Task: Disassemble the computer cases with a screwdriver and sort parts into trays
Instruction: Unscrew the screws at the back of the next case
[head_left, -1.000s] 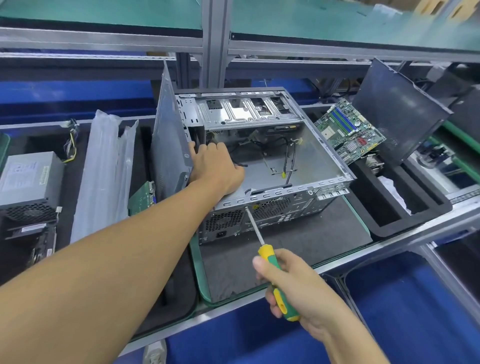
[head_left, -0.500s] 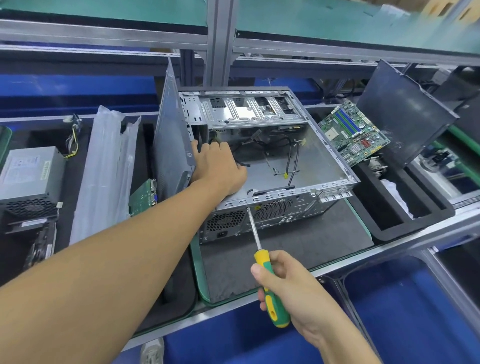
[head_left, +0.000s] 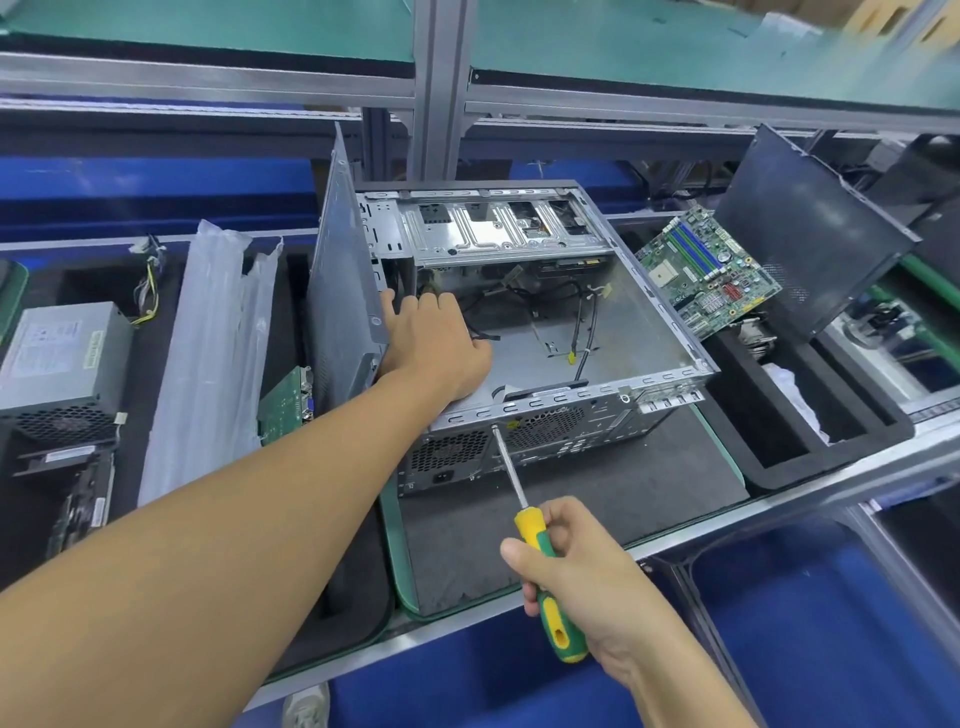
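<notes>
Gripping the yellow-and-green screwdriver (head_left: 527, 521) by its handle, the right hand (head_left: 587, 587) holds the tip at the rear panel's upper rim on the computer case (head_left: 628, 332), which lies open on the dark mat at centre frame. The left hand (head_left: 434, 338) reaches inside by the left wall. Its fingertips are hidden, so I cannot tell whether they hold anything. The sheet-steel chassis looks stiff, fairly heavy and sharp-edged, and is best held by its folded rim, clear of the soft cables. A motherboard (head_left: 706, 270) leans at right.

A yellow-and-green screwdriver (head_left: 545, 577), a silver-grey computer case (head_left: 550, 332), a green motherboard (head_left: 706, 273) and black trays (head_left: 810, 441).
</notes>
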